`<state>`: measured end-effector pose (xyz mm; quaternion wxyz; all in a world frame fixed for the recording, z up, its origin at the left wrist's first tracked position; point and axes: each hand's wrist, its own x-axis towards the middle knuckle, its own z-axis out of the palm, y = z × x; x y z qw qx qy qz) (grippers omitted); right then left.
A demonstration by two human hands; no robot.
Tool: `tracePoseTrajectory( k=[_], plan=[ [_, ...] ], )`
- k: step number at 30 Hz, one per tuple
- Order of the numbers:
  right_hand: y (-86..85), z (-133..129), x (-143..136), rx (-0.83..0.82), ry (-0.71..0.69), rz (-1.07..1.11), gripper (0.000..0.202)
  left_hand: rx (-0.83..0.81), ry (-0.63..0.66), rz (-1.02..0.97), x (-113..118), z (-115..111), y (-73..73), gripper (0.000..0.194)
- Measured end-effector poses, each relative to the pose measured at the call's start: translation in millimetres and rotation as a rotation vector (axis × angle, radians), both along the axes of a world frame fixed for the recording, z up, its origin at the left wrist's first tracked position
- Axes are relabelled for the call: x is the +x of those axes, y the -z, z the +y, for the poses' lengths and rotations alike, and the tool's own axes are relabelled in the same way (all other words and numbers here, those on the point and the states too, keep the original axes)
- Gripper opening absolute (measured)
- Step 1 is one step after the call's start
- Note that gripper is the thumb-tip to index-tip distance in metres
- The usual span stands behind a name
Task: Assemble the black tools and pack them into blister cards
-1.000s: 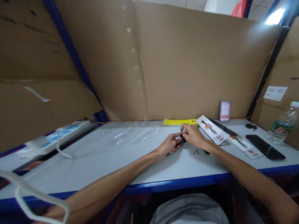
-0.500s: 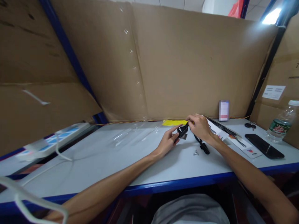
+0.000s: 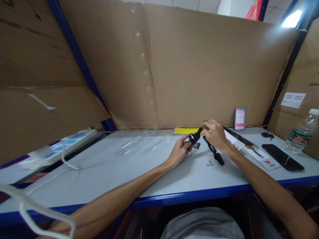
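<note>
My left hand (image 3: pixel 178 150) is closed around a small black plastic piece (image 3: pixel 194 138) with pale markings and a narrow stem, held above the table. At the upper end of that stem are the pinched fingers of my right hand (image 3: pixel 214 134); a thin dark loop shows over them. A flat grey metal piece (image 3: pixel 196 146) lies just below the black piece. Under my right wrist, a slim black tool-like part (image 3: pixel 214 153) rests on the table. Small silver metal bits (image 3: pixel 209 163) lie to its left.
A yellow strip (image 3: pixel 182 130) lies along the back. Carded, packaged tools (image 3: pixel 251 149) sit at right, by a black phone (image 3: pixel 282 157), keys (image 3: pixel 267 134) and a water bottle (image 3: pixel 301 132). Another phone (image 3: pixel 239 119) stands upright. A white power strip (image 3: pixel 59 149) is at left.
My right hand has shifted slightly up and right along the black piece, so more of the stem shows. My left hand keeps its hold. The whole view has moved a little.
</note>
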<state>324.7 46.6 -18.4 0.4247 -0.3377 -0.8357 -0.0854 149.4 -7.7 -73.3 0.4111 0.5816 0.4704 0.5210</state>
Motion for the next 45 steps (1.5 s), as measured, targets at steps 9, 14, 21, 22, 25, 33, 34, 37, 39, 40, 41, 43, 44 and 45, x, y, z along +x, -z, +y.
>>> tracePoseTrajectory(
  k=[9, 14, 21, 22, 25, 33, 34, 37, 39, 40, 41, 43, 44, 45],
  plan=[
    [2.6, 0, -1, 0.006, -0.017, -0.007, 0.021, 0.010, 0.006, 0.004, 0, 1, -1.3, 0.061],
    [4.3, 1, -1, 0.000, -0.028, -0.002, 0.021, -0.008, 0.019, -0.009, 2, -3, -6.0, 0.057],
    [-2.3, -5, 0, 0.055, -0.028, -0.090, 0.018, 0.043, -0.007, 0.090, 1, 2, 0.2, 0.042],
    [-3.5, -7, 0, 0.045, -0.027, -0.120, 0.017, 0.068, -0.018, 0.124, 0, 4, 2.4, 0.038],
    [-3.8, -15, -2, -0.051, -0.006, -0.230, 0.017, 0.166, -0.069, 0.250, -2, 7, 7.3, 0.029],
    [11.3, -28, -21, -0.234, 0.138, -0.396, 0.038, 0.302, -0.172, 0.557, -3, -6, 1.4, 0.028],
    [13.5, -29, -23, -0.240, 0.157, -0.398, 0.039, 0.294, -0.186, 0.582, -3, -7, 0.4, 0.029],
    [21.3, -28, -28, -0.272, 0.181, -0.365, 0.040, 0.262, -0.243, 0.664, -2, -9, -0.6, 0.036],
    [26.5, -27, -32, -0.313, 0.164, -0.295, 0.039, 0.259, -0.277, 0.708, -2, -9, 0.1, 0.041],
    [28.6, -26, -34, -0.339, 0.145, -0.245, 0.039, 0.264, -0.290, 0.718, -2, -8, 0.7, 0.042],
    [30.0, -24, -35, -0.366, 0.122, -0.190, 0.039, 0.272, -0.299, 0.713, -2, -7, 1.3, 0.042],
    [30.0, -20, -36, -0.429, 0.053, -0.106, 0.040, 0.287, -0.277, 0.648, -1, -3, 2.8, 0.039],
    [28.5, -18, -35, -0.458, 0.020, -0.087, 0.041, 0.281, -0.246, 0.583, -1, 0, 3.6, 0.035],
    [26.1, -15, -32, -0.470, 0.005, -0.081, 0.043, 0.260, -0.206, 0.502, -2, 4, 4.5, 0.033]
  ],
)
